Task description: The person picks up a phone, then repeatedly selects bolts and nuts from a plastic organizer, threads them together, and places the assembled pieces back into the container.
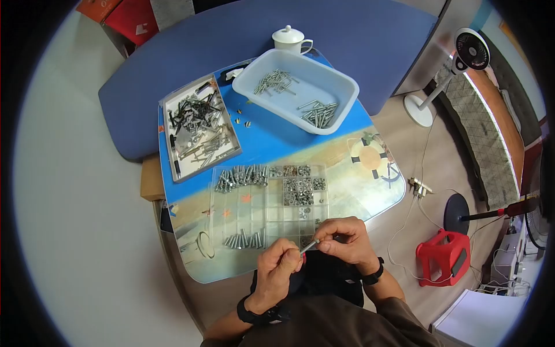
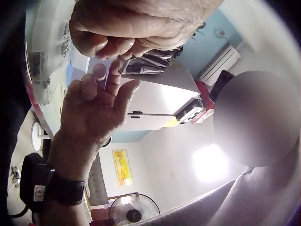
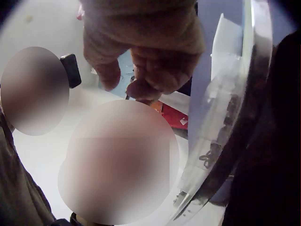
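Observation:
In the head view a metal bolt (image 1: 309,247) spans the two hands at the table's front edge. The left hand (image 1: 277,269) grips its lower end with curled fingers. Thumb and fingertips of the right hand (image 1: 347,243) pinch its upper end. Just beyond them lies a clear compartment box (image 1: 277,213) holding bolts (image 1: 243,176), shorter bolts (image 1: 244,239) and nuts (image 1: 298,191). In the left wrist view the bolt (image 2: 124,65) shows between the left hand (image 2: 136,23) and the right hand (image 2: 96,101). The right wrist view shows the right hand (image 3: 146,52); the bolt is mostly hidden there.
Behind the box stand a white tray (image 1: 236,151) of dark and pale screws and a translucent basin (image 1: 254,62) with long bolts. A lidded white cup (image 1: 288,40) is at the back. On the floor at right are a red stool (image 1: 425,260) and a fan (image 1: 472,49).

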Action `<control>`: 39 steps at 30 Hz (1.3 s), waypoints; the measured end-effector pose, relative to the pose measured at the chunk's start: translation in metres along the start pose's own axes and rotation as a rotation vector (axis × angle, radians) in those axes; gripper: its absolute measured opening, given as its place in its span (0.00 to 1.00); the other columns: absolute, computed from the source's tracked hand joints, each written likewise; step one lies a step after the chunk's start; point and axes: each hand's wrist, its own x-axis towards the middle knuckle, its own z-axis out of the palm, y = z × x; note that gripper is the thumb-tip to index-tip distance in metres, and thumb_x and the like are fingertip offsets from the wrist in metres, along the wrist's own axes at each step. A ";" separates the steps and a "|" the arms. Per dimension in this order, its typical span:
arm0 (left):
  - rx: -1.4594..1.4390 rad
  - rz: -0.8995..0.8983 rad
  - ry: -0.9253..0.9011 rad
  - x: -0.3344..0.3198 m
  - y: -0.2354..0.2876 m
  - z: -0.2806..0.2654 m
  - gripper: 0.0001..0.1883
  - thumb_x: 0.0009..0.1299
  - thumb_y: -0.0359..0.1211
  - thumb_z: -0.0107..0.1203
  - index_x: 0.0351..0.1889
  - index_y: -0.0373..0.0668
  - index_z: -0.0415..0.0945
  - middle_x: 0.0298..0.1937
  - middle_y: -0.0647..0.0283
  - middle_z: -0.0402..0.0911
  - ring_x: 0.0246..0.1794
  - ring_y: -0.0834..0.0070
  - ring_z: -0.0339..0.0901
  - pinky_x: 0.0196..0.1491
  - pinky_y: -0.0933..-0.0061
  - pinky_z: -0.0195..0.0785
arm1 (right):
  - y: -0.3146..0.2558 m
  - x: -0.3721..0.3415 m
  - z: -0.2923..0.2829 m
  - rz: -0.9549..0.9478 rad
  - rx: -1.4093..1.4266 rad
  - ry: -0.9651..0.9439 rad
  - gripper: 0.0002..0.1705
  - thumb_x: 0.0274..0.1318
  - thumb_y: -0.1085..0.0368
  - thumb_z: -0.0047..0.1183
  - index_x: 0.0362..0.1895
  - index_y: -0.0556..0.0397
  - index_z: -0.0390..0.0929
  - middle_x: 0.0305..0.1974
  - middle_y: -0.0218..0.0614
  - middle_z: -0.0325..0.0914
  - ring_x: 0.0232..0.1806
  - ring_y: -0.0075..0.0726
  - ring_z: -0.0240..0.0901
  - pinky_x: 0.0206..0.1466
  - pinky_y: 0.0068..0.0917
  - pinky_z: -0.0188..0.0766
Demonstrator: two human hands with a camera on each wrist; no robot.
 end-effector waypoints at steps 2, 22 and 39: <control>0.049 -0.024 0.004 0.001 0.001 0.001 0.16 0.81 0.40 0.52 0.32 0.40 0.70 0.25 0.69 0.72 0.27 0.84 0.65 0.32 0.80 0.59 | -0.006 -0.001 0.005 0.039 0.094 0.021 0.10 0.59 0.67 0.67 0.41 0.60 0.85 0.29 0.30 0.82 0.28 0.19 0.74 0.32 0.20 0.69; 0.043 -0.067 0.024 0.005 -0.001 -0.011 0.15 0.79 0.38 0.55 0.33 0.39 0.70 0.26 0.69 0.70 0.26 0.82 0.65 0.32 0.79 0.59 | -0.020 0.017 -0.002 0.395 0.100 -0.083 0.12 0.61 0.65 0.67 0.44 0.60 0.83 0.29 0.26 0.79 0.29 0.17 0.74 0.33 0.18 0.72; -0.022 -0.154 0.039 0.012 0.010 -0.016 0.14 0.79 0.37 0.55 0.33 0.39 0.71 0.25 0.68 0.69 0.25 0.82 0.63 0.32 0.78 0.60 | -0.019 0.040 -0.007 0.061 -0.039 -0.215 0.06 0.52 0.79 0.63 0.34 0.58 0.83 0.35 0.38 0.82 0.38 0.33 0.79 0.43 0.30 0.73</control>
